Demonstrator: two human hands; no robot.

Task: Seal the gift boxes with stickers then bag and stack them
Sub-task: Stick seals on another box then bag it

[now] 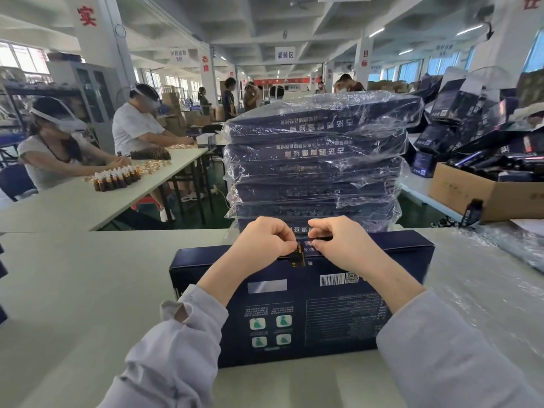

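Tabletop (88, 290) fills the lower frame. Bagged boxes (318, 160) stand stacked at centre, just behind a dark blue gift box (323, 319) lying flat in the lower middle. The left hand (265, 241) and right hand (341, 242), fingers tightly curled, meet at its far edge, pinching a small sticker (298, 257) there.

Matt card gift box (294, 313) under your left hand (265, 241) and right hand (341, 245); glossy crinkled plastic wraps the stack (318, 160) beyond.
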